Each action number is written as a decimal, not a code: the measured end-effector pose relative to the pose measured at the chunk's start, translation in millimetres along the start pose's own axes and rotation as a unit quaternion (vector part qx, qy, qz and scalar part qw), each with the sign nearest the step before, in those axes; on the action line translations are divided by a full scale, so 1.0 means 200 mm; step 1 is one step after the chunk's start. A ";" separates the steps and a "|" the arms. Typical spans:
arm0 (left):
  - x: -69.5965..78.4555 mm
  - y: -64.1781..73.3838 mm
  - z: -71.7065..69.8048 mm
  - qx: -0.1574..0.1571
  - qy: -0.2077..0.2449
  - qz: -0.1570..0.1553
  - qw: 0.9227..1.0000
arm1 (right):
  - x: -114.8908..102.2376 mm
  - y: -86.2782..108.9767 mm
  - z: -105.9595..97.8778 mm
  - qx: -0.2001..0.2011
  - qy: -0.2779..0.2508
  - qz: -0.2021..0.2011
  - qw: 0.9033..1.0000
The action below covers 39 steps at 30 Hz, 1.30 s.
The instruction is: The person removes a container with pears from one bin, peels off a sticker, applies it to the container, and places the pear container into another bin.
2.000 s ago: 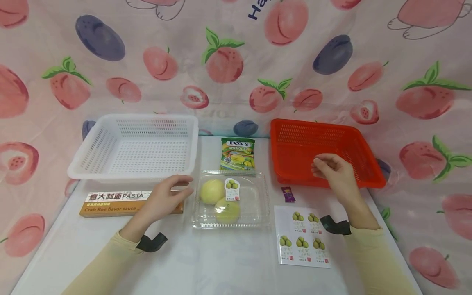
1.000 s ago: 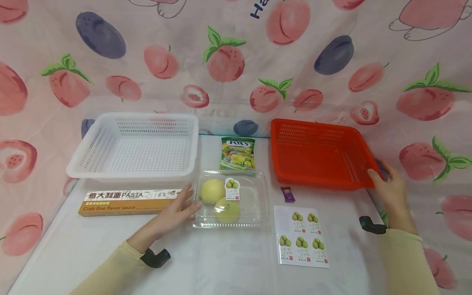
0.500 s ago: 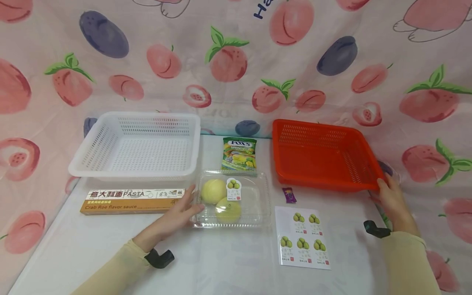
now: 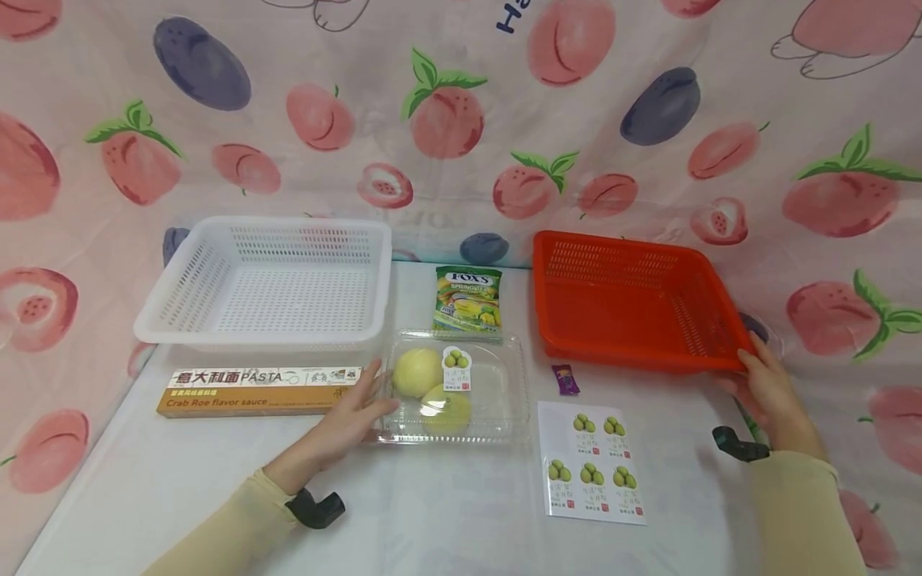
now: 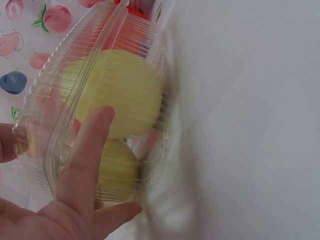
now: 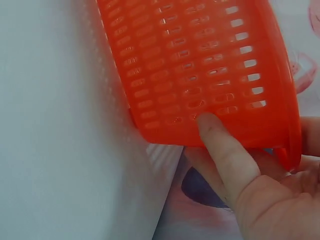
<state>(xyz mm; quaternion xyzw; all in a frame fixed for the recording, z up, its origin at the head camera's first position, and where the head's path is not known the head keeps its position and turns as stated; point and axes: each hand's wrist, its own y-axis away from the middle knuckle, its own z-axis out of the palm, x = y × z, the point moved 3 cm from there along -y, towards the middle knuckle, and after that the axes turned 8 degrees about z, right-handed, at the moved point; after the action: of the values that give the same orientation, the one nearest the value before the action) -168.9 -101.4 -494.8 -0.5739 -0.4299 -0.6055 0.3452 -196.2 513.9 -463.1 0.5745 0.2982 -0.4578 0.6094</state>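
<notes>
A clear lidded plastic box (image 4: 497, 400) with two pale yellow-green round fruits (image 4: 418, 373) in it sits mid-table; a pear-picture sticker (image 4: 457, 368) is on its lid. My left hand (image 4: 346, 420) touches the box's left end, fingers spread and fairly straight, thumb at the near corner. Close up in the left wrist view, the fingertips (image 5: 106, 116) lie against its ribbed wall. My right hand (image 4: 778, 404) holds the near right corner of a red plastic basket (image 4: 627, 358). In the right wrist view one finger presses the basket's slotted wall (image 6: 200, 95), with others behind the corner.
A white basket (image 4: 262, 340) stands at the back left, with a pasta box (image 4: 252, 400) before it. A green FOX'S bag (image 4: 468, 300) lies behind the clear box. Right of the box are a small purple packet (image 4: 566, 380) and a sticker sheet (image 4: 591, 496).
My right hand has gone from over the red basket to its near right corner and grips it. My left hand has moved right, from above the pasta box to the clear box's end.
</notes>
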 end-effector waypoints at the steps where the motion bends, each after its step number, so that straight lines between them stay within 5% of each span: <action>1: 0.00 0.00 0.00 0.002 0.003 0.001 1.000 | 0.00 0.00 0.00 -0.004 -0.013 0.002 1.000; 15: 0.05 0.04 -0.02 0.013 0.000 0.008 1.000 | -0.01 0.00 -0.02 -0.042 -0.092 -0.001 0.995; 25: 0.21 0.09 0.02 -0.014 0.020 0.026 0.999 | -0.01 -0.01 -0.03 -0.047 -0.077 -0.002 0.996; 34: 0.40 0.02 0.10 -0.033 0.007 0.063 0.997 | -0.02 0.00 -0.04 -0.041 -0.066 0.012 0.997; 39: 0.50 -0.09 0.15 -0.022 0.015 0.061 0.998 | -0.02 0.00 -0.02 -0.027 -0.038 0.021 0.999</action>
<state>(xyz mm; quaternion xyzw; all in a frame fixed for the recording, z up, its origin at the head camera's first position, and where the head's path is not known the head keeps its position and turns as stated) -184.1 -59.8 -398.0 -0.5974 -0.3759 -0.6011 0.3748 -196.8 519.7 -459.1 0.5460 0.2746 -0.4583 0.6453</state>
